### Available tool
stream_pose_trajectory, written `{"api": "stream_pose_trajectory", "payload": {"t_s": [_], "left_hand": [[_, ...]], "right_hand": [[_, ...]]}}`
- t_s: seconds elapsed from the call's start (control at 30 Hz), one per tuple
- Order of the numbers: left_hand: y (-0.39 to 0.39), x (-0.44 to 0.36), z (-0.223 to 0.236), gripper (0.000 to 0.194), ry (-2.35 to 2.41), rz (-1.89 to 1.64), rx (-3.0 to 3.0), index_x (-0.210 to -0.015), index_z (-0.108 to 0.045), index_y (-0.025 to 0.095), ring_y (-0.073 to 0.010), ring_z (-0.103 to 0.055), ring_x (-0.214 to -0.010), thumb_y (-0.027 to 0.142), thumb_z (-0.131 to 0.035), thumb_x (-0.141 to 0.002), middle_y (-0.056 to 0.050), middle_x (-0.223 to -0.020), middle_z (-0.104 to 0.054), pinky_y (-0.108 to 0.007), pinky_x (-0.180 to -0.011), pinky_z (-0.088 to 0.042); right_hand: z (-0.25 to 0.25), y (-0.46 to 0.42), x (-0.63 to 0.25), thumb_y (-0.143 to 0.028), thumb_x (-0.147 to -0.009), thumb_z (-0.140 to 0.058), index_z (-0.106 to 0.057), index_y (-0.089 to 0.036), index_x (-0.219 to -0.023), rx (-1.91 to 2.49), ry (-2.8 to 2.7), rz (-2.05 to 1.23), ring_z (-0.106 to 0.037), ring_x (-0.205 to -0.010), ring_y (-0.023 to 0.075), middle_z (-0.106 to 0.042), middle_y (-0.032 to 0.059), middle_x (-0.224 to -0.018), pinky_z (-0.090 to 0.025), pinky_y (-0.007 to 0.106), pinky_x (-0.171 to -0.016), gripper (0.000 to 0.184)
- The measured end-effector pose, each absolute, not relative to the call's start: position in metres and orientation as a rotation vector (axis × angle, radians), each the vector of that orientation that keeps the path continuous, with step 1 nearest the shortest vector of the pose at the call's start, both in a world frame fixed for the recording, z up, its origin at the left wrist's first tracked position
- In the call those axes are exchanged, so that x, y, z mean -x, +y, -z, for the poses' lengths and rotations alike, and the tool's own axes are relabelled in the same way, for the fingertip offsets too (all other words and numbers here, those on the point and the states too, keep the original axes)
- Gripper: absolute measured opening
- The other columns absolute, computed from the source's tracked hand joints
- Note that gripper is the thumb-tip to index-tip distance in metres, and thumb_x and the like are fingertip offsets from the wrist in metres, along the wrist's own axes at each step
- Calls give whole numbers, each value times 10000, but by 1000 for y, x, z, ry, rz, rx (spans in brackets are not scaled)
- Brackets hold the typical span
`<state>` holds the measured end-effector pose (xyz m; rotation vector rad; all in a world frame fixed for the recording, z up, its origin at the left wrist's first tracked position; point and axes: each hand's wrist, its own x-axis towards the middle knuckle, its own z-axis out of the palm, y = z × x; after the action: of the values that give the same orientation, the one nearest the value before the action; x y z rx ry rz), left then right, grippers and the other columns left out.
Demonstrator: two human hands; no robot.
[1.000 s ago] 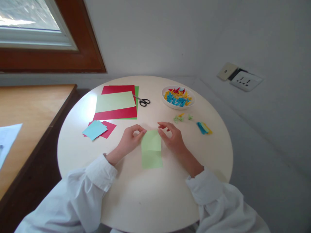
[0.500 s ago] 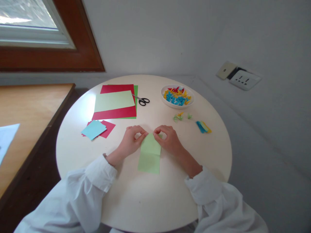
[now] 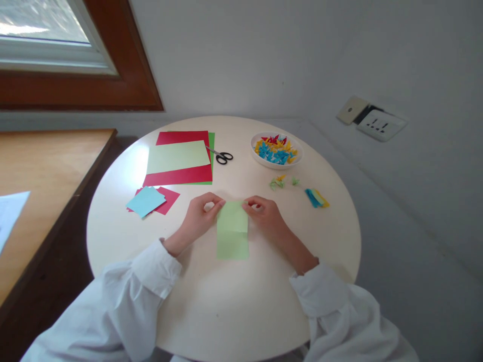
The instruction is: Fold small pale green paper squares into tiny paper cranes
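A light green strip of paper [image 3: 233,231] with a crease across its middle lies between my hands in the head view. My left hand [image 3: 201,215] pinches its far left corner between thumb and finger. At the far right corner, my right hand [image 3: 267,215] grips the same paper in a pinch. The near end of the strip extends toward me over the round white table [image 3: 226,311]. Left of my left hand are small light blue paper squares [image 3: 146,201] on top of pinkish-red ones [image 3: 169,200].
Behind lie red sheets [image 3: 177,178] with a pale green sheet [image 3: 178,157], and scissors [image 3: 224,158] touch their edge. A white bowl [image 3: 276,165] holds colourful folded paper pieces. Green scraps [image 3: 276,184] and blue and yellow paper pieces [image 3: 316,198] lie at the right.
The green paper has shifted slightly away from me and straightened. My hands have moved a little apart, showing more of its far edge.
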<state>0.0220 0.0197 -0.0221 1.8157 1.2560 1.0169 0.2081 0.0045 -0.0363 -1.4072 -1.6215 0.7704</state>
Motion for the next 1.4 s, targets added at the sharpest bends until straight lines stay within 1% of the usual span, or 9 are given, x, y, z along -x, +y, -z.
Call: {"api": "stream_pose_trajectory", "payload": {"t_s": [0.13,0.33,0.63,0.93,1.07,1.13,1.2,1.27,1.4], "left_hand": [[18,-23,21,198,1221,-950,-1767,-717,-633,156,-156,-601,-682,321,-536,-765,-43,-746,-681,-228,-563,-449],[18,-25,24,155,1179,-873,-1824,-747,-635,149,-176,-612,-731,258,-526,-728,-55,-772,-681,-260,-614,-468],[21,-22,23,92,1176,-838,-1764,-682,-573,149,-123,-538,-594,207,-503,-698,-5,-654,-602,-217,-517,-403],[28,-14,20,86,1221,-979,-1549,-601,-521,156,-82,-439,-516,186,-524,-681,39,-566,-496,-205,-488,-342],[26,-16,17,128,1071,-882,-1537,-718,-595,151,-141,-569,-694,254,-527,-751,-18,-728,-617,-259,-649,-449],[24,-18,16,207,883,-759,-1559,-881,-620,150,-185,-603,-853,315,-548,-778,-73,-918,-656,-297,-757,-469],[22,-19,16,303,713,-660,-1547,-1020,-589,160,-198,-608,-917,324,-600,-766,-103,-1054,-637,-310,-786,-480],[20,-20,17,358,651,-630,-1545,-1063,-572,164,-205,-609,-934,338,-629,-755,-117,-1081,-626,-308,-778,-489],[19,-21,19,380,701,-655,-1552,-1051,-578,148,-201,-620,-843,406,-599,-773,-120,-986,-646,-290,-684,-495]], "right_hand": [[35,1,-202,-268,-756,-533,-625,-174,-674,1381,-1682,-788,-592,-659,147,-666,25,-684,-423,250,-604,155],[33,-1,-195,-245,-757,-555,-613,-186,-642,1325,-1864,-627,-564,-602,130,-650,3,-635,-411,250,-616,142],[32,-1,-199,-237,-766,-551,-623,-191,-673,1296,-1781,-587,-586,-655,144,-666,18,-691,-426,265,-634,126],[35,12,-225,-328,-739,-571,-639,-181,-680,1322,-1468,-632,-573,-649,153,-654,13,-665,-418,284,-629,172],[38,14,-225,-347,-714,-589,-632,-184,-647,1290,-1324,-748,-531,-600,137,-611,-5,-608,-413,276,-597,182],[37,15,-223,-351,-696,-601,-622,-186,-623,1281,-1261,-794,-514,-580,130,-593,-11,-589,-411,268,-579,182],[36,15,-221,-355,-685,-607,-613,-190,-607,1278,-1219,-829,-508,-571,126,-588,-13,-583,-415,263,-568,183],[37,15,-221,-362,-683,-605,-606,-192,-602,1290,-1202,-846,-511,-570,128,-587,-13,-580,-421,261,-562,188],[42,15,-219,-373,-701,-582,-619,-182,-663,1339,-1249,-849,-559,-621,151,-623,14,-649,-449,286,-589,198]]}}
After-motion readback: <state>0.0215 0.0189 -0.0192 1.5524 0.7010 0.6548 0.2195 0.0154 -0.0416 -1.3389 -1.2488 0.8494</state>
